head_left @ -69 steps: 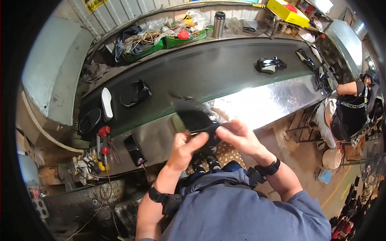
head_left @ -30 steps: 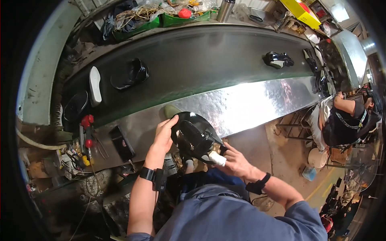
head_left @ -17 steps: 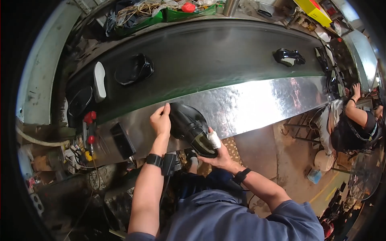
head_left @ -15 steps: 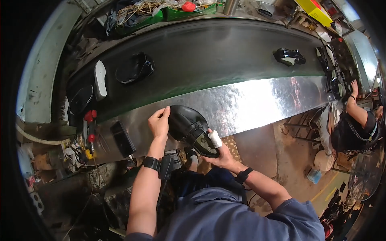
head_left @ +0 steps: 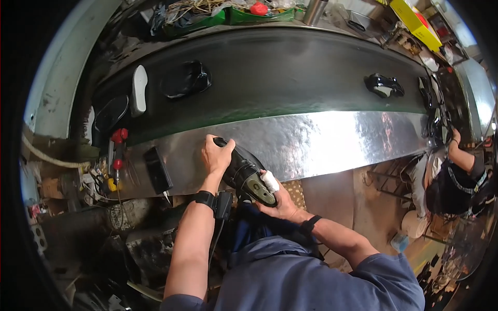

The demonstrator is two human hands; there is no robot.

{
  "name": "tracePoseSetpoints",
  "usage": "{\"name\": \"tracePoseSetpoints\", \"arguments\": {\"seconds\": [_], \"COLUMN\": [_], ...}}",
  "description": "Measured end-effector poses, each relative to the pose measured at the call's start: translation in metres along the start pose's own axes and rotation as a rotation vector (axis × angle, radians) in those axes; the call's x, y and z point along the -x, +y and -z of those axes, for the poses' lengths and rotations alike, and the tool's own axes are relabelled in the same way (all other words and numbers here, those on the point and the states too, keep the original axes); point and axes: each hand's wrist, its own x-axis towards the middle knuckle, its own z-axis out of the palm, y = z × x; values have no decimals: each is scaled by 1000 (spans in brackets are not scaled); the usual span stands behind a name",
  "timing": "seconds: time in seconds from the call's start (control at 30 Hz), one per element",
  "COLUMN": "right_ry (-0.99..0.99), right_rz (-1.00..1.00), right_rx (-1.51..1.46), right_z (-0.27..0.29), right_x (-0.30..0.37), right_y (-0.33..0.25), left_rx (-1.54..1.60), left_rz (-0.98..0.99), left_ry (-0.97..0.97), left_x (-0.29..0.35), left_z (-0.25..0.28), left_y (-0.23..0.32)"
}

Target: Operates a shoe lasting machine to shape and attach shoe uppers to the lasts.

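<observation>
While the left hand (head_left: 218, 154) clasps the far end of the shoe (head_left: 239, 168), I see the right hand (head_left: 282, 202) gripping its near end, long axis slanting far-left to near-right.

Left hand (head_left: 218, 155) masks part of the toe of the black shoe (head_left: 243, 171), several fingers of the right hand (head_left: 281, 201) lie unseen under its heel, the steel flask (head_left: 315, 11) loses its top, and far-right shoes (head_left: 426, 92) merge indistinctly.
</observation>
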Motion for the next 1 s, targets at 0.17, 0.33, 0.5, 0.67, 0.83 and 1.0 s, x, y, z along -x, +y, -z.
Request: {"name": "tracePoseSetpoints", "arguments": {"seconds": [0.17, 0.33, 0.5, 0.67, 0.83, 1.0], "right_ry": [-60, -292, -405, -513, -723, -833], "right_rz": [-21, -577, -884, -481, -422, -493], "right_rx": [-108, -578, -604, -516, -577, -704], "right_z": [13, 26, -16, -98, -202, -302], "right_x": [-3, -59, -94, -64, -15, 47], "right_y": [-28, -83, -151, -205, -262, -319], "left_rx": [172, 283, 437, 452, 381, 398], "left_rz": [143, 82, 38, 79, 271, 293], "left_ry": [72, 188, 371, 653, 847, 1347], "left_x": [19, 52, 100, 168, 263, 377], "left_z": [28, 96, 163, 251, 352, 446], "left_y": [-3, 9, -16, -65, -120, -213]}}
